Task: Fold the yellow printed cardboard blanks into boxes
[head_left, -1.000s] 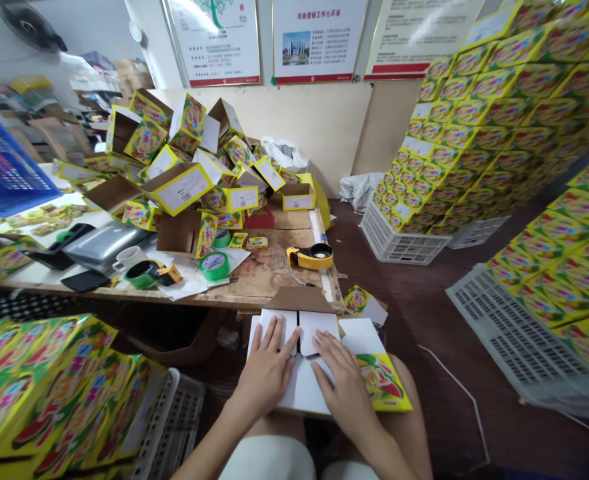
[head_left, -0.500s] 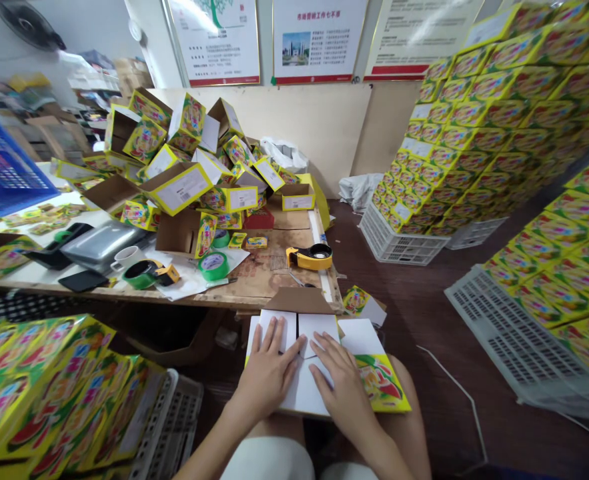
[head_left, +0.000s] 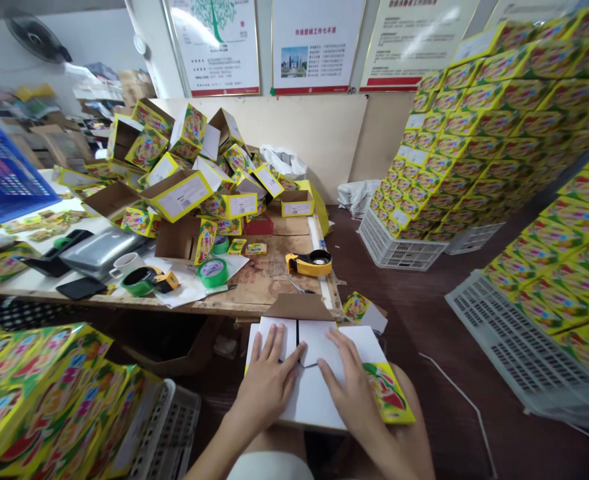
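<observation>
On my lap lies a partly folded carton (head_left: 314, 393), its white panels facing up and a brown flap (head_left: 298, 307) standing at its far end. My left hand (head_left: 268, 367) lies flat on the left panels, fingers spread. Across the right panels rests my right hand (head_left: 351, 377), its thumb and fingers apart. A dark slot runs between the two upper panels, between my hands. To the right, a printed yellow-green panel (head_left: 388, 393) with a watermelon picture sticks out from the carton.
A yellow tape dispenser (head_left: 310, 263), green tape roll (head_left: 213, 272) and mug (head_left: 127, 265) stand on the worktable (head_left: 254, 287). Printed boxes (head_left: 184, 190) are heaped behind them. Boxes in a crate (head_left: 171, 427) stand at left; tall box stacks (head_left: 474, 147) rise at right.
My right hand has shifted slightly right and its fingers have moved away from the middle slot. My left hand stays on the left panels. The whole view has tilted up a little.
</observation>
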A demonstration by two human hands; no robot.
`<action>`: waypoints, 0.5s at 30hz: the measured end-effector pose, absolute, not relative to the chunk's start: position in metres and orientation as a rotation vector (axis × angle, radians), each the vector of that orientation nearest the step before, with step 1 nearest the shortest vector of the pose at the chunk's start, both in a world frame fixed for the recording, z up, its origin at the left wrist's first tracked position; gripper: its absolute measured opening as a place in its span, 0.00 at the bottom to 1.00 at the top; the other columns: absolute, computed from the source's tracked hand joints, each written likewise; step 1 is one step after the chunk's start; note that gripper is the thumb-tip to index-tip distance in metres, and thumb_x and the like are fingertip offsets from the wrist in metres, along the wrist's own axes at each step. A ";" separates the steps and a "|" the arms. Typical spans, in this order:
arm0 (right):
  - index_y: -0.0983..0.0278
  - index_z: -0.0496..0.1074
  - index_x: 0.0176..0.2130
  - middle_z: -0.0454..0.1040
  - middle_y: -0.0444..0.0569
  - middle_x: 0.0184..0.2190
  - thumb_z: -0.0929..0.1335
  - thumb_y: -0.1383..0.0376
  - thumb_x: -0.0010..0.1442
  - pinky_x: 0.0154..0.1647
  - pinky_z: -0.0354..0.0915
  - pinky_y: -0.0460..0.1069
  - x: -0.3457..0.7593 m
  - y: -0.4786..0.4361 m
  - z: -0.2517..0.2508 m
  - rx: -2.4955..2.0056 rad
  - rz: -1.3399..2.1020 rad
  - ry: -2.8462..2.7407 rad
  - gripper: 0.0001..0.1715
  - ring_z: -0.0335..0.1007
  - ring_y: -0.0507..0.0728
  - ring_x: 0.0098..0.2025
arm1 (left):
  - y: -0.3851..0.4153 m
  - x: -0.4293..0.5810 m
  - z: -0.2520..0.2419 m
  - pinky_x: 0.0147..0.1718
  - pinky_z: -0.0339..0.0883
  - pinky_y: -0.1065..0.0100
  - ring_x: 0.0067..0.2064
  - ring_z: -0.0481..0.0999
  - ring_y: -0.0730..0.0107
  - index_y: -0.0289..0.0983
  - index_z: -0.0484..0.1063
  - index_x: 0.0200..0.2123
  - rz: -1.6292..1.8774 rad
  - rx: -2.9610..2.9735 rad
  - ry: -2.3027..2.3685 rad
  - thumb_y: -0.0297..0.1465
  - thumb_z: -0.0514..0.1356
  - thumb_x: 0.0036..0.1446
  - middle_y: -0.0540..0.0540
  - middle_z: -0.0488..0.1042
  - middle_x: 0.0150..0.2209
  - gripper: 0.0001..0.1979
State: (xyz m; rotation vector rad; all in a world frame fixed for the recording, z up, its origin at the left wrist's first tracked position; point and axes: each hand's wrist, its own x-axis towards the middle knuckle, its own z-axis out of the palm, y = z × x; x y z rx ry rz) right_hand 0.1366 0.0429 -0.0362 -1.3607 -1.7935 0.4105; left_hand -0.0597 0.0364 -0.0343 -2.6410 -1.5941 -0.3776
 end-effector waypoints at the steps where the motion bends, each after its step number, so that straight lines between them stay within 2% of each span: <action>1: 0.61 0.58 0.59 0.62 0.56 0.59 0.61 0.57 0.63 0.59 0.57 0.60 0.138 0.050 -0.030 -1.361 0.436 -1.717 0.26 0.57 0.61 0.61 | 0.037 -0.060 -0.034 0.58 0.49 0.40 0.66 0.47 0.46 0.53 0.43 0.65 -0.381 -2.640 -1.588 0.35 0.49 0.64 0.39 0.46 0.67 0.28; 5: 0.60 0.51 0.63 0.61 0.56 0.60 0.60 0.52 0.64 0.59 0.57 0.59 0.142 0.088 0.002 -1.267 0.642 -1.559 0.32 0.58 0.60 0.60 | 0.036 -0.060 -0.034 0.57 0.49 0.39 0.66 0.46 0.45 0.53 0.43 0.65 -0.377 -2.643 -1.585 0.36 0.48 0.65 0.38 0.46 0.67 0.27; 8: 0.61 0.58 0.60 0.69 0.55 0.54 0.57 0.47 0.64 0.57 0.59 0.58 0.143 0.110 0.018 -1.146 0.859 -1.587 0.33 0.63 0.60 0.57 | 0.034 -0.061 -0.032 0.58 0.48 0.39 0.67 0.45 0.45 0.53 0.43 0.65 -0.364 -2.653 -1.610 0.36 0.48 0.65 0.39 0.45 0.67 0.27; 10: 0.61 0.69 0.52 0.74 0.55 0.48 0.55 0.45 0.63 0.56 0.59 0.58 0.142 0.116 0.021 -1.100 0.983 -1.628 0.32 0.66 0.61 0.54 | 0.034 -0.061 -0.028 0.58 0.47 0.39 0.67 0.44 0.45 0.53 0.44 0.65 -0.363 -2.673 -1.634 0.35 0.50 0.64 0.39 0.44 0.67 0.28; 12: 0.62 0.76 0.40 0.75 0.55 0.45 0.54 0.44 0.63 0.55 0.59 0.59 0.141 0.115 0.019 -1.100 1.062 -1.678 0.34 0.68 0.62 0.51 | 0.034 -0.061 -0.024 0.59 0.44 0.38 0.67 0.45 0.45 0.52 0.48 0.64 -0.400 -2.708 -1.662 0.35 0.52 0.62 0.40 0.46 0.67 0.28; 15: 0.62 0.74 0.26 0.72 0.56 0.48 0.60 0.44 0.59 0.57 0.55 0.59 0.140 0.108 0.011 -1.194 1.055 -1.854 0.29 0.65 0.64 0.53 | 0.032 -0.061 -0.020 0.61 0.43 0.43 0.64 0.55 0.52 0.47 0.62 0.58 -0.684 -2.776 -1.729 0.30 0.53 0.60 0.42 0.60 0.61 0.22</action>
